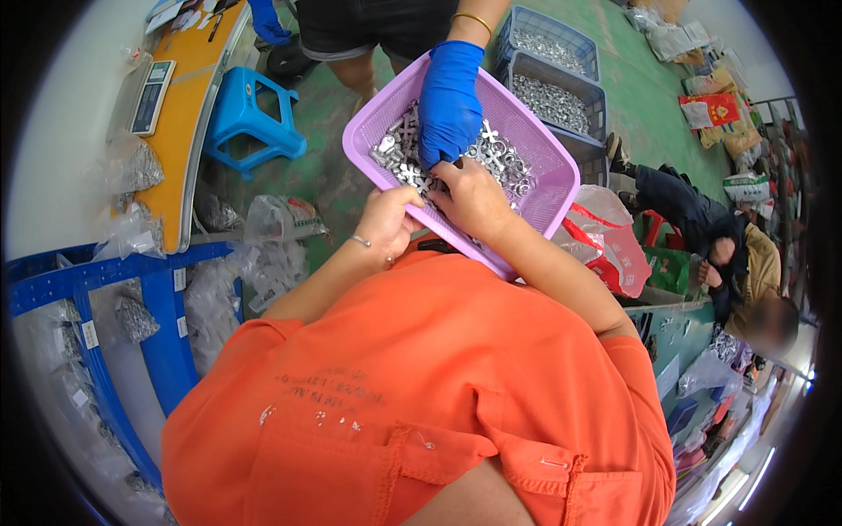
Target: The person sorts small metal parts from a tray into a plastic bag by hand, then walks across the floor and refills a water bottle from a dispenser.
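A purple plastic basket point(550, 178), tilted in front of my body, holds many small silvery metal parts point(509, 163). My left hand point(387, 221) is closed on its near left rim, with the thumb over the edge. Over the parts inside, my right hand point(474, 198) has curled fingers, and what they hold, if anything, is hidden. Right beside those fingertips, a co-worker's blue-gloved hand point(451, 107) reaches down into the same basket from the far side. Whether the two hands touch, I cannot tell.
Blue crates point(553, 105) of metal parts stand at the far right. A blue stool point(254, 118) and a yellow table point(189, 96) with a scale point(153, 96) are at left, above a blue rack point(132, 346). Red-and-white bags point(605, 241) lie right; a person point(745, 254) sits beyond.
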